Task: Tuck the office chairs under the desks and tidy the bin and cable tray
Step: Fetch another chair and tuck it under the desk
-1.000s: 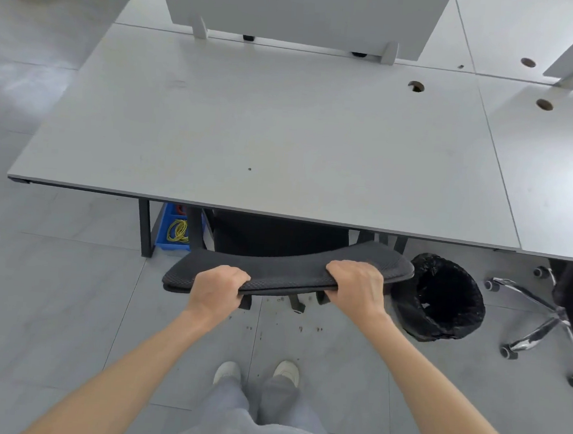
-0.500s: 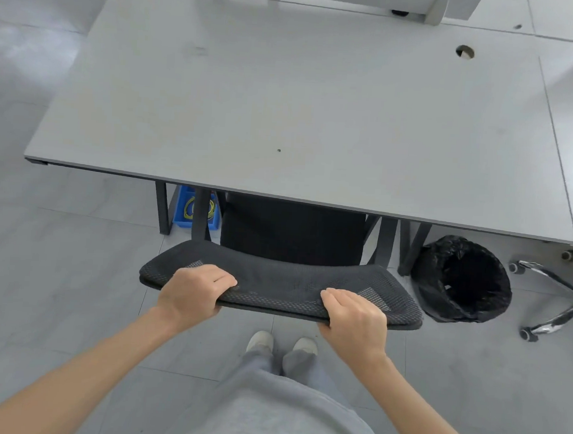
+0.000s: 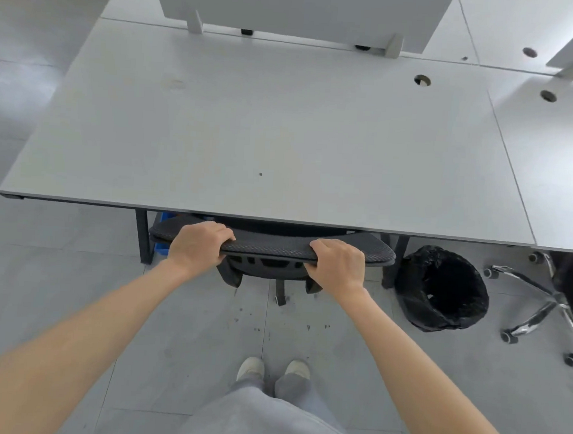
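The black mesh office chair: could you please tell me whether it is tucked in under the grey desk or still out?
Mostly in: the black mesh office chair has only its backrest top showing at the grey desk edge.

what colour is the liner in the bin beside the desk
Black, clearest in the head view: the bin.

Both hands grip the top edge of a black mesh office chair back (image 3: 273, 246), the left hand (image 3: 198, 245) and right hand (image 3: 339, 263) apart with fingers curled over it. Just beyond the knuckles is the grey desk (image 3: 267, 131) edge. Right of the right hand stands a black-lined bin (image 3: 441, 290), then a chrome chair base (image 3: 548, 306).
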`<state>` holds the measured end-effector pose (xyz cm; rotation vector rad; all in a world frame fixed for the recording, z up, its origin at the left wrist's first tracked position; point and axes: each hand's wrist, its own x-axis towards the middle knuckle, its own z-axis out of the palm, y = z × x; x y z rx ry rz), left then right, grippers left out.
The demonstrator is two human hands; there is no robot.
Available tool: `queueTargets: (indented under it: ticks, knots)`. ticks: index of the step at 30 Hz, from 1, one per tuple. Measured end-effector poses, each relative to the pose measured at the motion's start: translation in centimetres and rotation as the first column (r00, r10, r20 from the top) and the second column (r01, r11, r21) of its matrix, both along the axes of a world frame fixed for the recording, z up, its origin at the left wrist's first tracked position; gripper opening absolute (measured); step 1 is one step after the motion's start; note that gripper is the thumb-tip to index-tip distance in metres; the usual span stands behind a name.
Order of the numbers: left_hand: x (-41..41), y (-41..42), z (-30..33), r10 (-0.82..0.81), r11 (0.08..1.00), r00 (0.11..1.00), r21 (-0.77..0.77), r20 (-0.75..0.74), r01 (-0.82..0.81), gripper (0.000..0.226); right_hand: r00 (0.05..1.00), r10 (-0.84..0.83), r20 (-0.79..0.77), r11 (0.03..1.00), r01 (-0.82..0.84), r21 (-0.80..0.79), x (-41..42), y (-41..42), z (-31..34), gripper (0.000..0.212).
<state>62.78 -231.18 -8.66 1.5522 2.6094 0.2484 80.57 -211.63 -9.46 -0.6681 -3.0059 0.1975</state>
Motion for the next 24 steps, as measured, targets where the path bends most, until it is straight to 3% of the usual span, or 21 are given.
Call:
queueTargets:
  ticks: [7, 11, 14, 17, 19, 21, 24]
  knots:
    - [0.7, 0.2, 0.1, 0.071, 0.997, 0.997, -0.028, 0.018, -0.070, 0.022, 1.000, -0.016, -0.008, 0.999, 0.016, -0.040, 0.2, 0.0, 0.3, 0.021]
    - [2.6, 0.4, 0.7, 0.150, 0.985, 0.984, -0.102, 0.092, -0.141, 0.036, 0.996, 0.064, -0.068, 0.988, -0.073, -0.138, 0.6, -0.1, 1.3, 0.029]
    - [5.7, 0.2, 1.9, 0.133, 0.979, 0.963, 0.117, 0.236, -0.164, 0.033, 0.981, 0.078, -0.177, 0.969, -0.116, -0.219, 2.3, -1.0, 2.4, 0.029]
    - [9.3, 0.2, 3.4, 0.042, 0.929, 0.902, 0.316, 0.430, -0.194, 0.027, 0.949, -0.063, -0.310, 0.916, -0.068, -0.394, 5.2, -3.2, 3.1, 0.032]
    - [11.6, -0.5, 3.5, 0.020, 0.902, 0.800, 0.334, 0.600, -0.273, 0.028, 0.948, -0.209, -0.240, 0.803, 0.026, -0.595, 7.9, -5.0, 3.1, 0.036]
    - [13.4, -1.4, 3.1, 0.038, 0.882, 0.658, 0.285, 0.752, -0.376, 0.024, 0.896, -0.415, -0.158, 0.608, 0.144, -0.781, 10.6, -6.8, 2.5, 0.037]
    - [15.2, -2.9, 1.6, 0.069, 0.886, 0.465, 0.160, 0.883, -0.436, 0.028, 0.681, -0.729, -0.073, 0.289, 0.209, -0.934, 14.3, -9.7, 1.6, 0.032]
